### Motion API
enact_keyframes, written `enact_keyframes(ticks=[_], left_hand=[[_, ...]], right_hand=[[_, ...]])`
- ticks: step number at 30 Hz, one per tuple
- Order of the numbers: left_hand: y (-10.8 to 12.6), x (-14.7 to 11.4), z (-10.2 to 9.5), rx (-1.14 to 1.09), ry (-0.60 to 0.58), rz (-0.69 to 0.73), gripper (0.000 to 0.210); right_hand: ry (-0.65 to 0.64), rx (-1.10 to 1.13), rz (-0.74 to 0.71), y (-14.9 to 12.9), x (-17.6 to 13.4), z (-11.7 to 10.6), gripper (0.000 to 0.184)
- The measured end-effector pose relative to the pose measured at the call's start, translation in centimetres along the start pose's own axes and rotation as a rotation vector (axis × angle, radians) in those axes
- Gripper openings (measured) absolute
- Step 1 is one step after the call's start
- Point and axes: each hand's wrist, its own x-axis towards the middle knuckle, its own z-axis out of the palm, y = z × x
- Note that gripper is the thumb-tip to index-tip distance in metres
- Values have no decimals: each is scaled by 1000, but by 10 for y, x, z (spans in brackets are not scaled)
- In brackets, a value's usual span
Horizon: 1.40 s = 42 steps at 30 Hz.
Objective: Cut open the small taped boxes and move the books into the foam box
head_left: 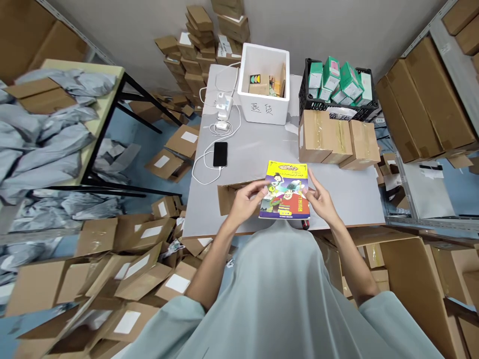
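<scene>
Book (285,193) this side of the foam box (264,115), left hand (247,200) and right hand (322,200) gripping its sides; I'd guess light, bendy, slick-covered, so I'd pinch edges.

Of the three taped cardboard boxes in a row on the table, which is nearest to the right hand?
The leftmost box, just beyond the right hand holding the book; the middle box and rightmost box stand farther right from that hand.

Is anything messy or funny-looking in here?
Yes! Left of the table, boxes lie in a jumbled heap, tipped at different angles, some open, not stacked neatly. Green boxes lean crookedly in the crate too. The book shows no clear damage.
</scene>
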Motion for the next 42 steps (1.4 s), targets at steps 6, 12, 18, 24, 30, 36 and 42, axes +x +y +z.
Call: enact_keyframes(ticks=[6,12,18,24,30,36,42], left_hand=[[4,0,0,-28,-5,-26,44],[4,4,5,-104,32,-39,51],[-1,4,4,-116,78,-98,59],[1,1,5,-76,84,-37,61],[6,-5,4,-43,56,-7,53],[-6,-7,6,-83,66,-41,53],[-17,-7,13,-279,60,-176,89]], right_hand=[[20,-46,33,1,1,-3,65],[-145,106,141,0,-2,-1,83],[-178,127,189,1,0,-1,84],[-116,111,140,2,1,-2,89],[52,47,119,-2,0,-1,69],[12,57,93,5,0,1,65],[-11,33,39,12,-2,2,68]])
